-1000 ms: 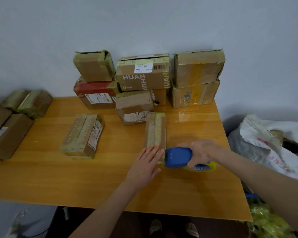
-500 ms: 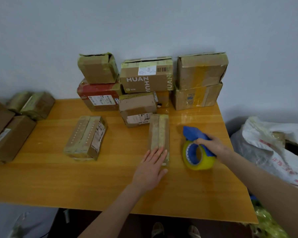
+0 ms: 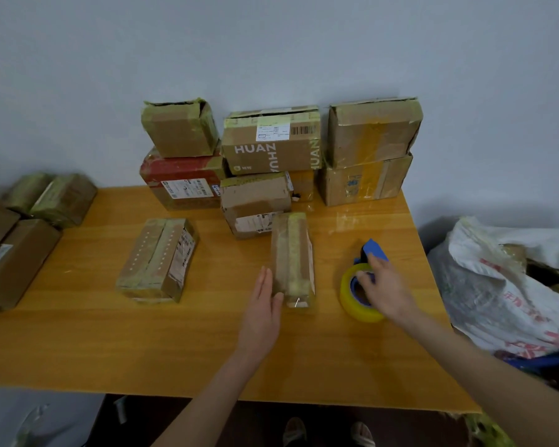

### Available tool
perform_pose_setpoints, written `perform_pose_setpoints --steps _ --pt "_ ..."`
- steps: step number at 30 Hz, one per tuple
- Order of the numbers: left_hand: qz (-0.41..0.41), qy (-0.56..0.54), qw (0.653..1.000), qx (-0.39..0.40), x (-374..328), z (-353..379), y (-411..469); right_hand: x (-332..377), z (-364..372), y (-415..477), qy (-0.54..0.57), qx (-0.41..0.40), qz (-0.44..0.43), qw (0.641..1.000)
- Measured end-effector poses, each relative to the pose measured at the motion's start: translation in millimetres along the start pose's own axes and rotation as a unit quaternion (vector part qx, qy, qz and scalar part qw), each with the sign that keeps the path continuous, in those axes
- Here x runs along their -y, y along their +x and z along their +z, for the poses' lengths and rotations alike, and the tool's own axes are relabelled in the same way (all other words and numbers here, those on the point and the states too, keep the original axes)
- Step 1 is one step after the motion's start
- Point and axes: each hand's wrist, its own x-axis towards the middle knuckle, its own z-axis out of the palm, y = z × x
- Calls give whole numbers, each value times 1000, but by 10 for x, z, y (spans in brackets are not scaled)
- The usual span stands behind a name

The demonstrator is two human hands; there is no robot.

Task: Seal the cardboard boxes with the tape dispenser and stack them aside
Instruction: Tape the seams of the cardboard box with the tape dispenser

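- Left hand [image 3: 262,312]: fingers straight and together, laid against the left side of the narrow taped box [image 3: 292,253], mid-table [image 3: 78,343].
- Tape dispenser [image 3: 352,303]: standing right of that box, apart from it.
- Right hand [image 3: 386,293]: fingers draped over the dispenser; firm grip cannot be told.

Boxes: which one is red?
The back-left box with the white label, lying under a small brown box. Only it has a red top; the others look brown.
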Motion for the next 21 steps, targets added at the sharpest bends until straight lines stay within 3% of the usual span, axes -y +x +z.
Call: perform_pose_setpoints --steps 4,6,12,18,21 --pt "-68 -89 994 22 -98 115 33 584 467 -296 62 80 -99 990" --pt "-101 -91 990 31 -149 195 63 738 625 -315 96 67 -63 991" --pt "-151 -54 987 15 -182 221 176 820 716 -175 37 26 44 998" --pt "-162 -87 983 6 -57 110 316 728 644 -49 102 32 15 994" --pt "-164 -158 973 23 -5 15 300 622 540 -39 131 61 5 989"
